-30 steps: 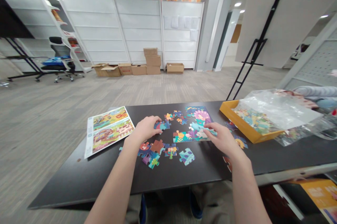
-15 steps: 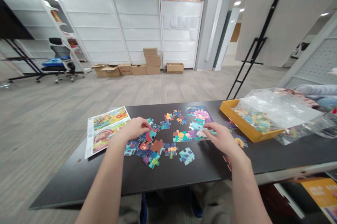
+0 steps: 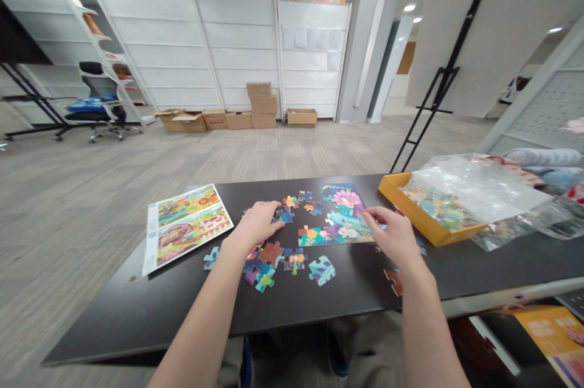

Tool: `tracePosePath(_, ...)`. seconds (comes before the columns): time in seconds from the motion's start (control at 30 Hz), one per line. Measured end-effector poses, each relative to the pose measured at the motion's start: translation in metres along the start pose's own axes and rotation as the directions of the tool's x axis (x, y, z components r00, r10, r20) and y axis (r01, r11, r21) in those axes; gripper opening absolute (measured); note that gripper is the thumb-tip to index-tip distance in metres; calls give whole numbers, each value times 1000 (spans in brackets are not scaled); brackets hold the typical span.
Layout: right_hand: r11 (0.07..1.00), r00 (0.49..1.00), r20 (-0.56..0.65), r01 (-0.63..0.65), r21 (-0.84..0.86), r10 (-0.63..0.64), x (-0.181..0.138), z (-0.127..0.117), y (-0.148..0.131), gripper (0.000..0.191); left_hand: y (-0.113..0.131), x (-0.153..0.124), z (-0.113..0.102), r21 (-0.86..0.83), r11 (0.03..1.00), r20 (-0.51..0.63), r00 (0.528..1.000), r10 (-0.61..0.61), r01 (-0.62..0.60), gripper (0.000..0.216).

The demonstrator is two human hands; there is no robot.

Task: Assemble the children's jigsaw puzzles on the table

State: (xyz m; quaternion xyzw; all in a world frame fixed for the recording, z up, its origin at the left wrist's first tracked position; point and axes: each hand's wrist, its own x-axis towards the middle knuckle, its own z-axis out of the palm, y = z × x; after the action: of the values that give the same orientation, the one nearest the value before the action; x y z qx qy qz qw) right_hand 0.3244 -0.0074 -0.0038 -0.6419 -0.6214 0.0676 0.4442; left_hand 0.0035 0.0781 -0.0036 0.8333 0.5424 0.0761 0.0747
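Observation:
My left hand (image 3: 261, 222) is open, palm down, its thumb and fingers spread beside a dark blue puzzle piece (image 3: 285, 214). My right hand (image 3: 389, 228) is closed in a pinch at the right edge of the joined puzzle section (image 3: 340, 218), on what looks like a purple puzzle piece (image 3: 358, 210). That section shows a pink peacock, a light blue animal and a white rabbit. Loose pieces, such as a brown one (image 3: 272, 252) and a teal spotted one (image 3: 322, 270), lie nearer me. Some pieces are hidden under my left hand and forearm.
A sheet with two printed pictures (image 3: 188, 227) lies at the table's left. On the right, a yellow box tray (image 3: 426, 222) holds more pieces and a clear plastic bag (image 3: 483, 184). A brown piece (image 3: 395, 281) lies by my right wrist.
My left hand has moved right, from the left loose pieces toward the blue ones, and its fingers have spread. My right hand has shifted up and right; the light blue piece now lies in the joined section.

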Motion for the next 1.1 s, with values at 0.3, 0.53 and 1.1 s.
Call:
tracePosePath(0.3, 887, 792, -478, -164, 431, 379, 8, -20, 16, 30, -4, 2, -2, -178, 983, -70, 997, 25, -37, 33)
tracePosePath(0.53, 885, 857, -368, -188, 425, 359, 8, -10, 15, 26, 10, 0, -15, -782, 618, 40, 995, -89, 87, 27)
tracePosePath(1.1, 947, 921, -288, -186, 261, 260, 7, -2, 18, 32, 30, 2, -9, -924, 366, 70, 991, -113, 107, 35)
